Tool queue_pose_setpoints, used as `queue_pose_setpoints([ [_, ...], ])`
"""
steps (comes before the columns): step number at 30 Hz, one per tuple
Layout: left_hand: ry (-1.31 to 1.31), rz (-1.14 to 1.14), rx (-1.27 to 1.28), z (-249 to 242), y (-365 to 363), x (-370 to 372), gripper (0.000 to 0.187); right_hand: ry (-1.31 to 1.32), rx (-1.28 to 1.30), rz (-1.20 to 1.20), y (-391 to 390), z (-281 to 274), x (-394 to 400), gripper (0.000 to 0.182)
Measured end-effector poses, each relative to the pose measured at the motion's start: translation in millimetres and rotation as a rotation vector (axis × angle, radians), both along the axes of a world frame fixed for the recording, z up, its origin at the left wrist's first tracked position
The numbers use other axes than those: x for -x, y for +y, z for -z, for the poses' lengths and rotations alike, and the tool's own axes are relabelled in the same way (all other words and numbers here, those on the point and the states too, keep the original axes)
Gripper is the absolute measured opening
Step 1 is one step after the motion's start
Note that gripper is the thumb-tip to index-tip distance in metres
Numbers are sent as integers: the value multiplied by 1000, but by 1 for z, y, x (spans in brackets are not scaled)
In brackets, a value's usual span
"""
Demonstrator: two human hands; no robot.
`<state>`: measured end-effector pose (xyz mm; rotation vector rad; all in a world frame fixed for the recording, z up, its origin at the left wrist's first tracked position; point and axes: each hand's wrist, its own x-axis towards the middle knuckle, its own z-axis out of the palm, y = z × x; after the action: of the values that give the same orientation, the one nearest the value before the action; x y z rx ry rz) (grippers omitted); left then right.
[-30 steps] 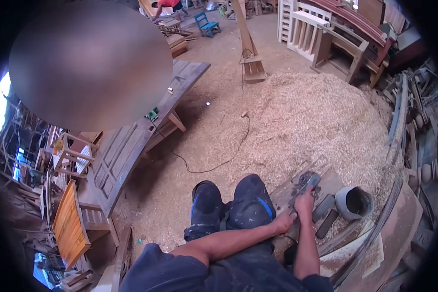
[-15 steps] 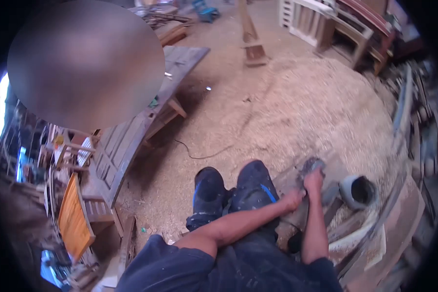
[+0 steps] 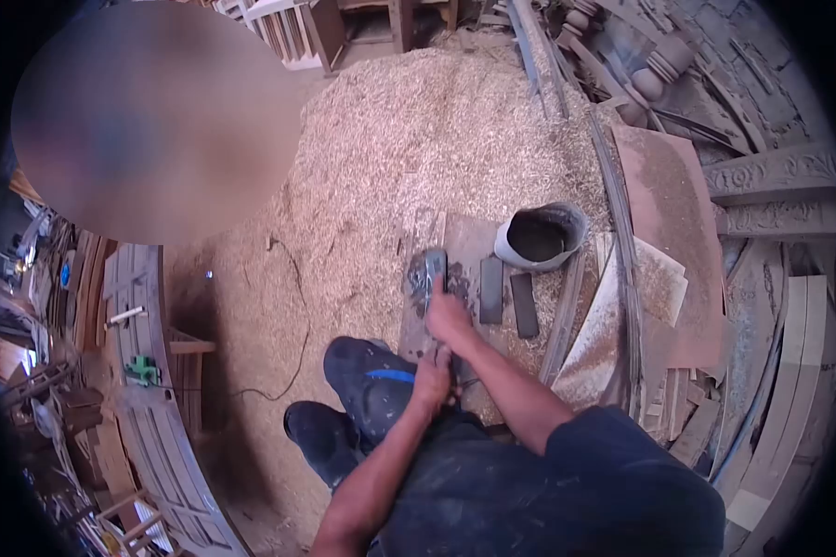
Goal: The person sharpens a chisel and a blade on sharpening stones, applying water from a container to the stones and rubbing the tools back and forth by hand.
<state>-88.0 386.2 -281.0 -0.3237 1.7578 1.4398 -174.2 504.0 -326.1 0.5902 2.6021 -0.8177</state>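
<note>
My right hand [image 3: 449,317] is low over a wet board [image 3: 455,237], its index finger reaching onto a dark grey flat block [image 3: 435,263] in a wet patch. The other fingers curl under, and what they grip is hidden. Just behind, near my right wrist, my left hand [image 3: 433,379] is closed, its contents out of sight. Two dark rectangular blocks like sharpening stones, one nearer [image 3: 490,291] and one farther right [image 3: 525,305], lie beside the right hand. A grey bucket [image 3: 505,244] with dark contents stands beyond them.
Wood shavings [image 3: 409,139] spread across the floor ahead. A panelled wooden piece [image 3: 153,325] stands at left, bearing a green tool [image 3: 142,371] with a cord. Boards [image 3: 664,223], carved timber [image 3: 771,176] and turned posts [image 3: 664,70] crowd the right side. A blurred area covers the upper left.
My view has swung to the right and down, so the board, blocks and bucket sit nearer the middle. Both hands stay low at the board, close together.
</note>
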Motion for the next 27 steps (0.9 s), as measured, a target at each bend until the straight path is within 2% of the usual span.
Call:
queue_pose_setpoints([
  [2,96,-36,-73,41,2,3,42,-42,6,-30,1,2,-3,79],
  [4,100,-57,-36,60,5,9,45,18,15,18,10,11,19,79],
  [7,-15,-16,-78,9,14,36,39,-34,13,40,16,5,29,82],
  [8,14,-56,-108,7,13,25,39,-46,-3,23,14,5,21,82],
  [9,103,2,-66,31,5,10,41,-81,10,10,10,-3,12,81],
  [10,188,58,-22,77,-5,-6,44,-117,22,-3,7,-12,3,81],
  [13,372,81,37,83,-5,0,45,-113,34,3,6,-20,5,80],
  [14,178,32,-33,33,4,23,45,-47,37,21,10,-14,16,78],
  [15,-18,-19,-98,7,7,32,45,-38,41,42,10,-4,23,78],
  [18,8,-17,-126,5,9,37,43,-11,17,87,11,7,37,80],
  [21,40,3,-41,11,1,-3,42,-71,21,-38,-1,3,2,79],
  [23,147,-21,-69,55,2,1,41,-7,18,1,0,8,6,81],
  [25,101,-39,-83,61,1,-2,40,31,75,53,7,0,19,81],
  [27,-45,-43,-108,24,8,36,38,29,57,38,6,1,30,80],
])
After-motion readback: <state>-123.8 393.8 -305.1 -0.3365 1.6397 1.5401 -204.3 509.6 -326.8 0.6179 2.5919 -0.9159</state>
